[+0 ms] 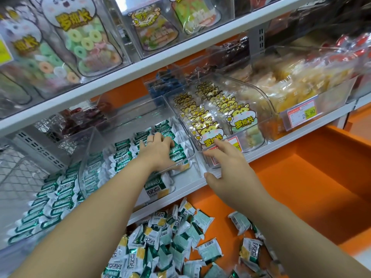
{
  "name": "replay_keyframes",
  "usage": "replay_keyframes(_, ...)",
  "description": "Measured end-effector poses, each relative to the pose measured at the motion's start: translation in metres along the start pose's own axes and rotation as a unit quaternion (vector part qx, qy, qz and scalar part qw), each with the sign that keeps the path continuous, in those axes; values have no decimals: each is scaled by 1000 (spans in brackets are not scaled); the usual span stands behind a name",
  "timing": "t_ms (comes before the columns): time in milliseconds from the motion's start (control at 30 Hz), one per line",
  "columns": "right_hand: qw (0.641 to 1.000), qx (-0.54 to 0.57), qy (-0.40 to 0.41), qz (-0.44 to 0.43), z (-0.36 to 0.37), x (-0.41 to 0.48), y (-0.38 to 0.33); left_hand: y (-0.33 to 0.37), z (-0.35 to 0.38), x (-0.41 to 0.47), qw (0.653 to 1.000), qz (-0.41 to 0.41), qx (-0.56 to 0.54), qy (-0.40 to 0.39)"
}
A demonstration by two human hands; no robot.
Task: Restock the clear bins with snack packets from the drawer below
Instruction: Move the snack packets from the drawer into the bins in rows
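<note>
A clear bin (186,135) on the middle shelf holds rows of green-and-white snack packets (124,155) standing on edge. My left hand (157,148) reaches into this bin, its fingers pressed against the packets at the right end of a row. My right hand (226,163) hovers at the bin's front right corner, fingers spread and holding nothing. Below the shelf an orange drawer (313,177) stands pulled out, with several loose green-and-white packets (170,241) heaped in its left part.
To the left, another clear bin (30,209) is full of the same packets. On the right, a bin (267,109) of yellow cartoon-cat bags and one (337,97) of yellow snacks with a price tag (302,115). The upper shelf (160,61) overhangs, with bags of ring candy.
</note>
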State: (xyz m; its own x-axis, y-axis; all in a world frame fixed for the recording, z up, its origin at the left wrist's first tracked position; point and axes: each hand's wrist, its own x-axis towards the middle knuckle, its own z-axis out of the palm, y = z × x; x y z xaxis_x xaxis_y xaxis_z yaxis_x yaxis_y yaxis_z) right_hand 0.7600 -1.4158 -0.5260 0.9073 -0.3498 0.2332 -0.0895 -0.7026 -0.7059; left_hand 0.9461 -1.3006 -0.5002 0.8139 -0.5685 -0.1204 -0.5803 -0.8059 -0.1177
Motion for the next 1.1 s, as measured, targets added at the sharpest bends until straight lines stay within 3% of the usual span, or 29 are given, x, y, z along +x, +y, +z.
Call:
replay_keyframes(100,999,2,27,-18,1,-2,-1,0,-7,-7,1000,-1,-23,16)
replay_keyframes(200,993,12,72,-88,5,-7,-10,-2,-12,-26,994,9,-62,93)
replay_keyframes(367,992,-6,-69,-105,28,-25,-23,-17,9,-96,918,73,-189,341)
replay_keyframes(467,981,-43,-154,-107,50,-31,-24,-35,38,-140,902,120,-180,374)
replay_keyframes(633,943,-150,-280,-101,95,-28,-11,-79,102,-180,911,202,-135,333)
replay_keyframes(733,913,-188,-353,-81,116,-20,2,-109,143,-189,933,201,-120,272)
replay_keyframes(900,882,-227,-409,-50,149,-18,39,-152,209,-186,983,77,-122,109)
replay_keyframes(1100,874,-235,-421,-54,190,-24,72,-172,262,-155,990,-46,-111,-69)
